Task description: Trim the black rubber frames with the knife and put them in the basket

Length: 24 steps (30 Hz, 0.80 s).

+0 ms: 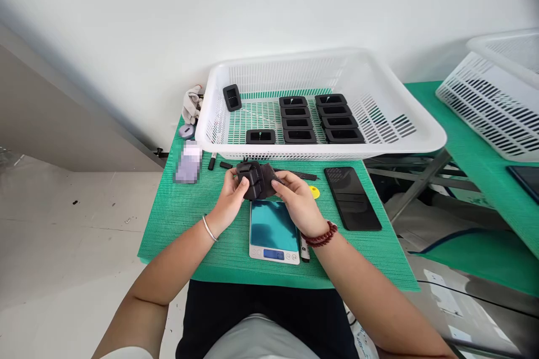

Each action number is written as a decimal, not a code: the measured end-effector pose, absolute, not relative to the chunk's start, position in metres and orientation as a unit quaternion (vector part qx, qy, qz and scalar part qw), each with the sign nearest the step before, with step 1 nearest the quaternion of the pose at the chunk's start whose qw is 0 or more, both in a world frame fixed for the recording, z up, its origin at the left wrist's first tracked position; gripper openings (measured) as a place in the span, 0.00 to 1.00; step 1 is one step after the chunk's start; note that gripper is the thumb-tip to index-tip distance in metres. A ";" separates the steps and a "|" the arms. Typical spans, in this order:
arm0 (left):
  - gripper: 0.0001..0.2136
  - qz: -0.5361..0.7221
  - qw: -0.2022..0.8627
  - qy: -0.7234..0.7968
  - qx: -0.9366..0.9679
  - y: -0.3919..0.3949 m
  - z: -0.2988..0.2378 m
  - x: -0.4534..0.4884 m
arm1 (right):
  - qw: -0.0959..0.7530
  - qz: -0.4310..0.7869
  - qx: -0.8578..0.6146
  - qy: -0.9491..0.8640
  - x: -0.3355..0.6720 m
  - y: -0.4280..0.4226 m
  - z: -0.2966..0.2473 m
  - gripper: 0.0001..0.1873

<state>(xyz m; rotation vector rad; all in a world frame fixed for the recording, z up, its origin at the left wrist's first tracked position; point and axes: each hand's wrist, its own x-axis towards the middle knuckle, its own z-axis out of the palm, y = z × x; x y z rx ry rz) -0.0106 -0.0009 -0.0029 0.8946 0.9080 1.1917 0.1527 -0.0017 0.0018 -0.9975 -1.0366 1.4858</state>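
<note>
My left hand [229,195] and my right hand [297,199] both grip a small black box [253,179] wrapped partly in dark cloth, held just above a small digital scale [273,230] with a shiny teal platform. The left fingers curl round the box's left side; the right fingers pinch the cloth on its right. Behind them a white plastic basket [421,129] holds several black rectangular boxes [320,118] in two rows, one more [260,136] at the front and one [232,97] leaning on the left wall.
A black phone [352,197] lies right of the scale on the green mat [210,224]. A yellow piece [314,192], black pens [212,161], a glove [191,104] and a blurred item [187,161] lie around. Another white basket [497,95] sits on the right table.
</note>
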 end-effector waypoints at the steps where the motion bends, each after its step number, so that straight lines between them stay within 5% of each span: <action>1: 0.23 0.521 0.643 0.398 0.395 -0.001 -0.003 -0.011 | 0.513 0.626 -0.410 -0.420 0.154 -0.001 0.002 0.13; 5: 0.22 0.511 0.637 0.406 0.410 -0.001 -0.007 -0.012 | 0.517 0.641 -0.410 -0.392 0.157 0.001 -0.001 0.24; 8: 0.23 0.501 0.628 0.410 0.432 -0.001 -0.007 -0.012 | 0.504 0.630 -0.406 -0.429 0.156 0.002 -0.002 0.15; 16: 0.23 0.470 0.581 0.418 0.516 -0.007 0.002 -0.012 | 0.426 0.510 -0.464 -0.586 0.149 -0.005 0.002 0.15; 24: 0.22 0.472 0.560 0.398 0.552 -0.004 0.004 -0.004 | 0.465 0.386 -0.500 -0.620 0.146 -0.003 0.004 0.13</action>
